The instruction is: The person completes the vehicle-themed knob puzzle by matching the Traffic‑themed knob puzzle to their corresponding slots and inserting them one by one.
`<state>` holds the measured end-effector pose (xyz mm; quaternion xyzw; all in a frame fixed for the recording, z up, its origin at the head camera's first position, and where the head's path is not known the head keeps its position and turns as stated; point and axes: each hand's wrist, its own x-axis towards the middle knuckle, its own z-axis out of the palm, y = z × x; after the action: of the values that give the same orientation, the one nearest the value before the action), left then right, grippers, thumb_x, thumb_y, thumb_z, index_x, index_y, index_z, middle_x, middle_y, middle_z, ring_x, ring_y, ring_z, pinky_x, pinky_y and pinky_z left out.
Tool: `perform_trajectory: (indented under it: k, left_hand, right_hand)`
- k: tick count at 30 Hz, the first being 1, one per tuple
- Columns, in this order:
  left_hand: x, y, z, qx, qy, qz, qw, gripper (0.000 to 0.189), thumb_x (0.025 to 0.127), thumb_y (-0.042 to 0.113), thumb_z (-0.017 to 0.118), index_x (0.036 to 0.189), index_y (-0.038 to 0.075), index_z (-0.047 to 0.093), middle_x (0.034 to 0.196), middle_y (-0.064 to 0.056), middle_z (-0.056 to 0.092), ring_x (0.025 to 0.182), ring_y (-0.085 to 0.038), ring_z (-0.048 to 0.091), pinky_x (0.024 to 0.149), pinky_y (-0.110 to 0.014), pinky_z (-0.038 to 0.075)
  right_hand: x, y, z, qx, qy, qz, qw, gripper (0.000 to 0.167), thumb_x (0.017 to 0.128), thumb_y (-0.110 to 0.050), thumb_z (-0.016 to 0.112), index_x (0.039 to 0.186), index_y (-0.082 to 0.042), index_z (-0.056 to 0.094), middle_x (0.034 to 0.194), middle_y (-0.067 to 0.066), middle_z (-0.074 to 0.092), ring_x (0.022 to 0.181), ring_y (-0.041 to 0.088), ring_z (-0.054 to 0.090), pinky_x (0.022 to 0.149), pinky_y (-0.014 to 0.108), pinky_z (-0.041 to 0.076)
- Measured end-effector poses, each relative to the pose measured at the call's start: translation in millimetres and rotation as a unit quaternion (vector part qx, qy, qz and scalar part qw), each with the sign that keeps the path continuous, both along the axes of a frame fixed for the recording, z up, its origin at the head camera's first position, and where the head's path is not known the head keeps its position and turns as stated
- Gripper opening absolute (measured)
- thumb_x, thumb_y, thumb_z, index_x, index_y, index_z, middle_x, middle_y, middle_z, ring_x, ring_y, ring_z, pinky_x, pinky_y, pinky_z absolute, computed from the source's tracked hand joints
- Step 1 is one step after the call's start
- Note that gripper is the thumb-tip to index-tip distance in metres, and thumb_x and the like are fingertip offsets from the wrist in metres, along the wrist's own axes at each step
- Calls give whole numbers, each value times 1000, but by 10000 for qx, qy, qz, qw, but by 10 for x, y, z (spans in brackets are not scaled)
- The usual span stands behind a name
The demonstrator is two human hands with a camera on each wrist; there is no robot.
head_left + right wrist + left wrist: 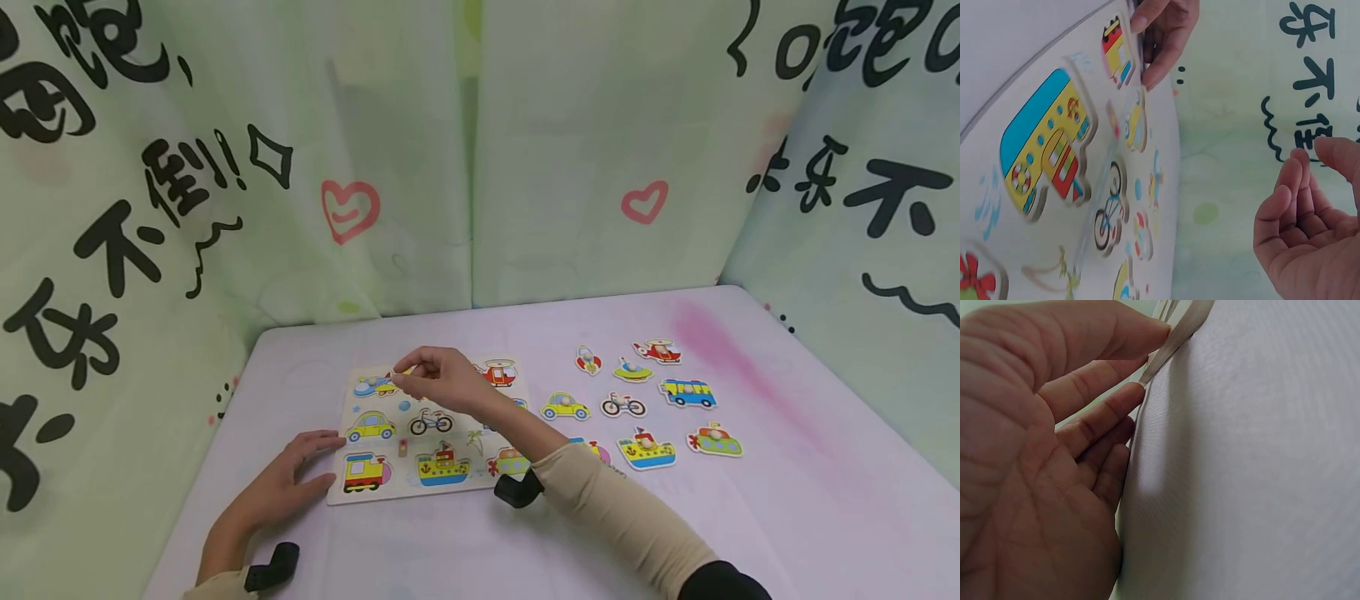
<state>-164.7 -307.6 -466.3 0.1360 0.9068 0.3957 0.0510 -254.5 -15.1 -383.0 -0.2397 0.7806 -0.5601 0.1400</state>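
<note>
A flat puzzle board (397, 490) with vehicle pictures lies on the left half of the table. Along its left edge, my left hand (277, 483) touches the rim with thumb and fingertips, the fingers mostly straight. The left wrist view has that board edge (1169, 353) by the thumb and fingertips. Above the board's top row hovers my right hand (444, 382), close to the plane picture (369, 387). Its thumb and loosely bent fingers stand apart with nothing between them in the right wrist view. My right hand and forearm hide some of the board's pictures.
Loose vehicle pieces lie right of the board, among them a bus (687, 393), a helicopter (660, 352), a bicycle (623, 405), a car (565, 407), a ship (647, 451) and a submarine (715, 441). My right sleeve (622, 508) partly covers another piece. Printed curtains (555, 167) surround the table.
</note>
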Motion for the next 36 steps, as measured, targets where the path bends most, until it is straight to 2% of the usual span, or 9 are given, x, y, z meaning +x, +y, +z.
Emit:
perform_trajectory:
  k: [5,11,14,23,36]
  left_hand:
    - [-6,-5,-1,34,-1,0,10000,45,94,15,73,137,12,61,148,-18,49,142,-47,38,113,-70,31]
    - [-8,-12,-3,55,36,16,10000,45,93,13,74,136,10,62,148,-19,49,142,-48,38,113,-70,30]
    - [-8,-15,-5,32,47,-7,10000,45,93,14,74,137,11,62,148,-19,49,142,-48,38,113,-70,31]
    - [-4,4,-6,-20,70,20,10000,46,93,14,74,137,10,62,147,-20,50,141,-48,39,112,-70,32]
    - [-2,0,-5,26,18,19,10000,45,93,14,74,137,11,61,148,-18,49,142,-48,38,113,-70,31]
  right_hand:
    - [-32,97,-7,235,302,32,9993,23,99,-25,68,116,-10,70,92,13,73,90,38,65,66,27,49]
    - [-66,209,-14,611,655,6,9960,24,98,-26,70,116,-9,71,91,15,71,73,19,59,63,25,46]
    - [-77,256,-13,708,819,30,9941,24,97,-25,71,115,-9,71,89,11,71,71,13,58,63,25,47]
    - [-88,357,-29,935,1204,36,9883,26,96,-23,72,115,-5,70,86,1,67,78,13,61,69,24,53]
    - [-121,586,-73,1123,1165,-210,9866,24,96,-23,72,115,-8,72,83,-1,64,76,16,57,68,26,49]
